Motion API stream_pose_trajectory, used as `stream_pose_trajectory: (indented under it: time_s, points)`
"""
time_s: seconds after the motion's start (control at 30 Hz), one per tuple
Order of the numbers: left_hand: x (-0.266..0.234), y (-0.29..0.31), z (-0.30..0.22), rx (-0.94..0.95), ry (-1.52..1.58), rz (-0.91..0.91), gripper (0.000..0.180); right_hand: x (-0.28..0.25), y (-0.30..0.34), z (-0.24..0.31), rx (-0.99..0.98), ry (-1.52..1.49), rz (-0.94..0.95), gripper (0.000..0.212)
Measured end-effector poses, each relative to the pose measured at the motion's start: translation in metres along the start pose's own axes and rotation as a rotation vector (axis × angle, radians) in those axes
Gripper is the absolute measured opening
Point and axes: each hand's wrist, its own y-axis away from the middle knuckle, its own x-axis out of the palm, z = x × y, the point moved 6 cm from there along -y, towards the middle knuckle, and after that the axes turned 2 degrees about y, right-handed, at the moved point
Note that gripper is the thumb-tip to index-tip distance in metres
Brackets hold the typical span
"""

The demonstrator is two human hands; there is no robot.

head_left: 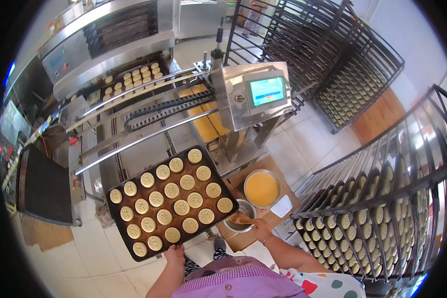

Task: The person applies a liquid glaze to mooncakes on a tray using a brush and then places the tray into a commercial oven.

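Observation:
A dark baking tray (178, 219) holds rows of round, pale, pattern-stamped mooncakes (164, 217) and slants across the near end of a machine. My left hand (173, 255) grips its near edge, with the fingers partly hidden by the tray's rim. My right hand (261, 231) is closed round a wide, tan brush (241, 218), which dips over a metal bowl (232, 226) beside the tray's right corner. What is in that bowl is mostly hidden by the brush. Just beyond it stands a larger metal bowl of orange-yellow liquid (261, 188).
A control box with a lit screen (266, 92) stands past the tray, near metal rails (129, 144). More pale cakes (139, 77) lie at the far left on the machine. A loaded rack (362, 233) is close on my right; another (350, 92) stands farther back. A white card (281, 206) lies by the bowls.

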Motion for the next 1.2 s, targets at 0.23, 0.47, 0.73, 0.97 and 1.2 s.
stream_pose_trajectory:
  time_s: [0.23, 0.47, 0.73, 0.97, 1.2]
  points:
    - [-0.021, 0.016, 0.023, 0.027, -0.024, 0.013, 0.035, -0.013, -0.014, 0.033, -0.169, -0.037, -0.125, 0.031]
    - [-0.024, 0.045, 0.027, -0.016, -0.023, -0.014, 0.036, 0.003, -0.015, 0.051, -0.157, -0.002, -0.048, 0.033]
    - [-0.043, 0.029, 0.034, -0.031, -0.032, 0.057, 0.035, 0.013, -0.017, 0.099, -0.165, -0.063, -0.001, 0.034]
    - [-0.043, 0.031, 0.032, -0.049, -0.09, 0.036, 0.036, 0.019, -0.022, 0.117, -0.205, -0.067, -0.027, 0.034]
    - [-0.04, 0.038, 0.029, -0.054, -0.114, 0.033, 0.034, 0.017, -0.02, 0.132, -0.261, -0.055, -0.025, 0.034]
